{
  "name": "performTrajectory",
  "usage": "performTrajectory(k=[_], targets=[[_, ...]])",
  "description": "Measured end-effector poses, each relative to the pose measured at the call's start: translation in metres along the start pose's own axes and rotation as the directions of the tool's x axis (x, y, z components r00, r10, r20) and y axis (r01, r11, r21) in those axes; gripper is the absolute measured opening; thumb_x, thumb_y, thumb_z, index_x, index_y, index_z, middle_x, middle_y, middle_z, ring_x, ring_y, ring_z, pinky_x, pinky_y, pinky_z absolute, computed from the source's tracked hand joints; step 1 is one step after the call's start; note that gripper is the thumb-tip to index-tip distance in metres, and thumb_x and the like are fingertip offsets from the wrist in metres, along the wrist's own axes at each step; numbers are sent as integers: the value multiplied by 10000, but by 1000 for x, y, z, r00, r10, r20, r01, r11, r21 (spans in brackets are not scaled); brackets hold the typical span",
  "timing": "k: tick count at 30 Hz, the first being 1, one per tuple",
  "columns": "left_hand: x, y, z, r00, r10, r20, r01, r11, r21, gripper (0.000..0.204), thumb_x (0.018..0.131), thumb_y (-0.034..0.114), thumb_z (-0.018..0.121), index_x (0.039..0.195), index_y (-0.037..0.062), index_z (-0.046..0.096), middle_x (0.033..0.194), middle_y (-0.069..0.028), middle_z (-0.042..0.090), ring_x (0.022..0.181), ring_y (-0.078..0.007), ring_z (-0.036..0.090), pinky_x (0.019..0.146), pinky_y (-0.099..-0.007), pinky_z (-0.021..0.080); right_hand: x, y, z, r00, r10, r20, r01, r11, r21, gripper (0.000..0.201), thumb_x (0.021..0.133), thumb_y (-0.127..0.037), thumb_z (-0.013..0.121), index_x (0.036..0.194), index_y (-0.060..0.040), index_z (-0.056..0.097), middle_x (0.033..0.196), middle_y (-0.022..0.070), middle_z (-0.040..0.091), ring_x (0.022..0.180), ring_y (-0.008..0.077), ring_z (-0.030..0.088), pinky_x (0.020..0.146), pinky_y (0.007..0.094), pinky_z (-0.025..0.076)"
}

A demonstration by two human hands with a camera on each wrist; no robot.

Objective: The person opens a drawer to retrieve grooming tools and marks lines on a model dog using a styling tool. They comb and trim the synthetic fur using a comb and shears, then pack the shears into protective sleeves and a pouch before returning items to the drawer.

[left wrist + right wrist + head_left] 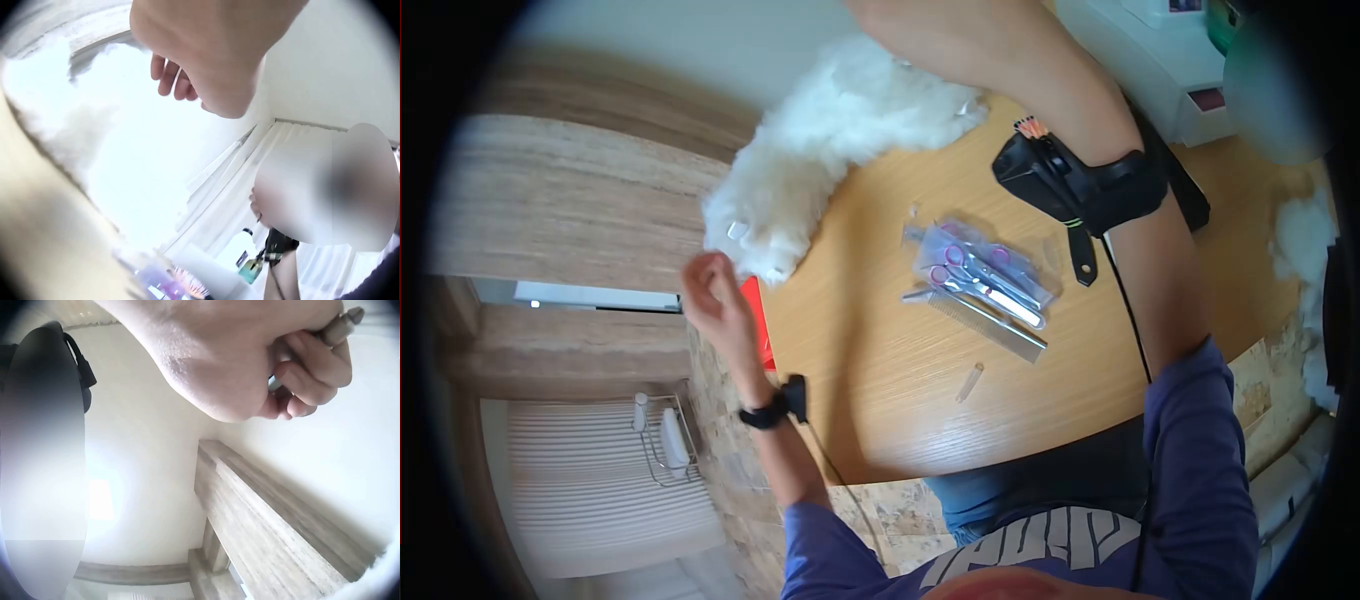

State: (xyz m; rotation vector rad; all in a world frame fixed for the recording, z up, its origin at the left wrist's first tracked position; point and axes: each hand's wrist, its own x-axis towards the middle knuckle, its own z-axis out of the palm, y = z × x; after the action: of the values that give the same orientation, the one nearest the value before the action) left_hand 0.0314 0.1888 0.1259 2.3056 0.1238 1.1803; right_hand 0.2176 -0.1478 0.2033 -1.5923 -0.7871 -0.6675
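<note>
A long white furry form (830, 125) lies along the table's far left edge. My left hand (718, 300) hovers beside its lower end, fingers loosely bent; the left wrist view shows the same hand (200, 56) holding nothing visible. Beyond the head view's top edge, my right hand is out of sight, its forearm crossing above the fur's upper end. In the right wrist view the right hand (262, 362) has curled fingers round a grey tool (340, 328), mostly hidden in the fist. Scissors (970, 270) with pink rings lie on plastic pouches beside a metal comb (990, 325).
The wooden table (900, 400) also holds a small clear strip (970, 382). A red object (756, 322) shows at its left edge. White equipment (1145, 60) stands at the upper right, and more white fluff (1305, 240) lies at far right. A cable runs from each wrist.
</note>
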Motion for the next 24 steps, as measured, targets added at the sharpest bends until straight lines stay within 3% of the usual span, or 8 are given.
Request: performTrajectory(k=[3,6,8,12,16,19,22,24], targets=[[87,-39,-6,990,107,97,-136,911,388,491,974,353,710,1200,-70,603,1034,-123,688,853,-245,650,808,-376,527,-2,-5,-13,999,-3,39,6,997,-75,320,945,-169,537,848,112,658,814,373,632,811,542,640,703,527,536],[158,-67,12,902,-373,219,131,718,684,790,895,610,699,1298,-61,597,1151,-155,682,912,-286,661,845,-396,527,-4,-14,-34,997,20,69,-16,998,-58,322,927,-158,532,832,121,660,806,380,628,813,536,653,732,541,542],[179,-74,28,341,-849,404,317,508,801,944,801,739,696,1393,13,581,1262,-168,649,1085,-297,623,928,-411,498,-2,-14,-38,998,51,34,-47,993,-110,325,914,-145,533,817,140,656,783,393,619,790,535,659,715,541,548],[161,-196,62,260,-679,686,171,732,660,667,797,599,755,1275,138,695,1279,-65,652,1195,-251,567,971,-403,460,-5,-23,-60,990,123,71,-117,989,-87,318,901,-131,536,803,146,659,761,400,610,771,528,670,701,534,559],[99,-166,19,561,-644,520,691,710,135,476,963,380,597,1328,79,652,1315,-30,652,1159,-190,610,983,-345,476,-25,5,-40,999,23,49,-15,988,-152,336,912,-186,581,851,126,691,805,374,652,796,497,696,728,517,571],[96,-224,-28,649,-329,686,120,935,335,457,1036,91,462,1487,111,535,1376,-100,625,1217,-175,597,932,-314,546,-113,16,-9,954,206,220,-185,976,-110,337,912,-192,585,859,122,694,813,370,656,802,495,697,734,517,571],[72,-212,13,593,-687,419,684,705,187,644,906,337,690,1489,147,494,1449,-63,516,1269,-214,525,1012,-357,469,-174,16,9,891,256,374,-235,967,-101,337,913,-198,589,868,118,696,822,366,660,808,493,697,739,516,570],[54,-236,7,741,-440,508,484,874,50,592,844,376,762,1340,85,620,1237,-79,627,1067,-192,609,855,-313,515,-191,13,14,874,246,418,-224,969,-102,338,913,-202,592,874,116,698,827,363,663,811,491,698,743,515,570]])
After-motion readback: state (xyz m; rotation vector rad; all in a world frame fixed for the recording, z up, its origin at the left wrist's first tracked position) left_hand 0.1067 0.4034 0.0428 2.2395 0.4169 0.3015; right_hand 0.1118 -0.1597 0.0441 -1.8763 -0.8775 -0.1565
